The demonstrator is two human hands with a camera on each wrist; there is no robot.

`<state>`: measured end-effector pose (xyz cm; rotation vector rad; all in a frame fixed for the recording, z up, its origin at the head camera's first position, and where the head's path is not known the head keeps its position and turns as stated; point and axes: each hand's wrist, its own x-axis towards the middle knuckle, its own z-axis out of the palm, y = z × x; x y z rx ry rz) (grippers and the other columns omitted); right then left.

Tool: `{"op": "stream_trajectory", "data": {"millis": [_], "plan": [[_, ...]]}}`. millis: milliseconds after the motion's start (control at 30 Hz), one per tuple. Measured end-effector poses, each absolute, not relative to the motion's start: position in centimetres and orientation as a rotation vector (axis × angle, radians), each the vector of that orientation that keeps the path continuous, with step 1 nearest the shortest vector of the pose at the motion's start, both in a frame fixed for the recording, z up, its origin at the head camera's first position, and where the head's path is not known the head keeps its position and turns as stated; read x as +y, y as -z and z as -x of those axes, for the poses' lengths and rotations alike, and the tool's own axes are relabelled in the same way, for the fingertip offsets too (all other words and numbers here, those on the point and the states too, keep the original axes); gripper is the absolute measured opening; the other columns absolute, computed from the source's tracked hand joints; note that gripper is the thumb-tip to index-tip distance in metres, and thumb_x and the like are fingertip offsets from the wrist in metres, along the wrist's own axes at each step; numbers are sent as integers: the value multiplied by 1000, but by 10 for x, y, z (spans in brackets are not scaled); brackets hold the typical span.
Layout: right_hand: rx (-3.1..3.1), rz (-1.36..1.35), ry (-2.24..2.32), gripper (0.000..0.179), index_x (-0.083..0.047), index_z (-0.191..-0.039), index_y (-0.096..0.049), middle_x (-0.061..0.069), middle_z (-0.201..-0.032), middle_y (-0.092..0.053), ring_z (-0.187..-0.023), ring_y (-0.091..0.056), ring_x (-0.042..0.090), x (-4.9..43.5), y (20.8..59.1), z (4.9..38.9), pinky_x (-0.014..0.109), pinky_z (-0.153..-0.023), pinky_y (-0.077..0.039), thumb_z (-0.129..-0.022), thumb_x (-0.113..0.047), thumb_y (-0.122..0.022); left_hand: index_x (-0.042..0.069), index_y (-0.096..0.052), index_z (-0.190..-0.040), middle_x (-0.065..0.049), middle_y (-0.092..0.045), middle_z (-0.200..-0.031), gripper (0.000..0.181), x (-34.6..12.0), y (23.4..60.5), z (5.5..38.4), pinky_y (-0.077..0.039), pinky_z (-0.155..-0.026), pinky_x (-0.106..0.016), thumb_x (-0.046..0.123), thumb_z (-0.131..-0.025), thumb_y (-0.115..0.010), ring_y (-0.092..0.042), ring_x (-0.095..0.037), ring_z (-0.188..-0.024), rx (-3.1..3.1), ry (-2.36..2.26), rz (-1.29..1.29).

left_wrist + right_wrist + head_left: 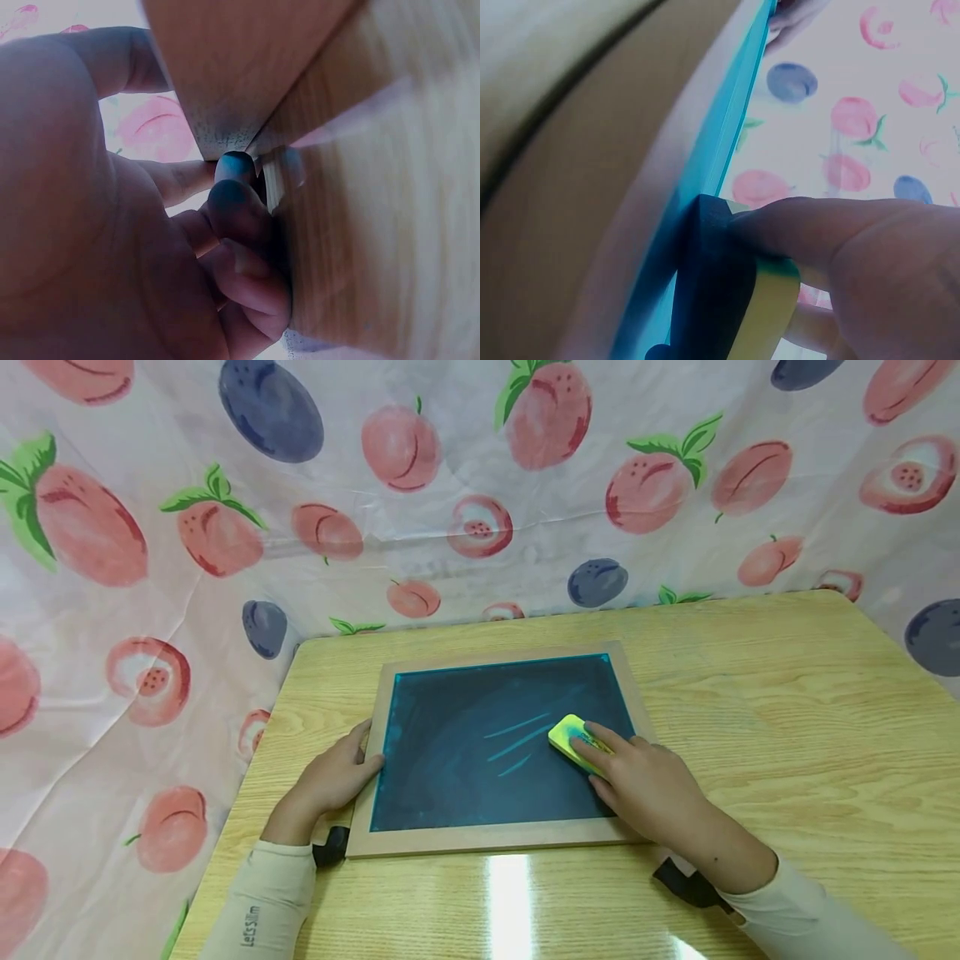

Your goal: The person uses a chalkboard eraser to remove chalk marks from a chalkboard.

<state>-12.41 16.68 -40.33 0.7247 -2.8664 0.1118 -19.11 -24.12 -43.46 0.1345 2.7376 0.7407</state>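
Observation:
A small wood-framed chalkboard (450, 768) lies flat on the table, with several pale blue strokes right of its middle. My right hand (652, 785) grips a yellow chalkboard eraser (564, 734) against the board, just right of those strokes. Blue chalk dust marks the eraser's top. In the right wrist view, the thumb presses the side of the eraser (772, 311), whose dark felt faces the board. My left hand (333, 774) holds the left side of the frame, thumb on top. In the left wrist view its curled fingers (238, 206), two with blue-stained tips, reach the frame's lower edge.
The light wood-grain table (787, 718) extends on both sides of the board and in front of it. A fruit-print cloth (420, 535) hangs behind and to the left. Dark wrist straps (330, 847) show beneath both wrists. Glare brightens the table's near side.

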Motion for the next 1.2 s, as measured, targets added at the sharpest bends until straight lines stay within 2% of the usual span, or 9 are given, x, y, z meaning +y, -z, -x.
{"op": "stream_trajectory", "data": {"millis": [167, 433, 1200], "plan": [[-2898, -685, -131, 50, -16, -135, -65, 17, -138, -59, -87, -70, 39, 175, 400, 131, 42, -56, -54, -87, -22, -77, 11, -20, -160, -7, -67, -93, 73, -242, 436, 191, -48, -67, -33, 39, -100, -50, -61, -14, -73, 2744, -736, -134], [-2926, -619, -129, 49, -14, -134, -65, 21, -137, -59, -88, -70, 42, 183, 396, 138, 46, -56, -55, -87, -22, -77, 13, -19, -161, -7, -68, -93, 72, -241, 435, 191, -48, -65, -33, 39, -100, -50, -62, -14, -70, 2735, -758, -128], [-2950, -677, -200, 49, -13, -137, -62, 22, -140, -56, -95, -68, 45, 174, 399, 132, 52, -68, -57, -91, -20, -73, 12, -17, -161, -8, -68, -96, 73, -240, 433, 192, -48, -67, -33, 38, -100, -49, -62, -14, -73, 2725, -750, -126]]}}
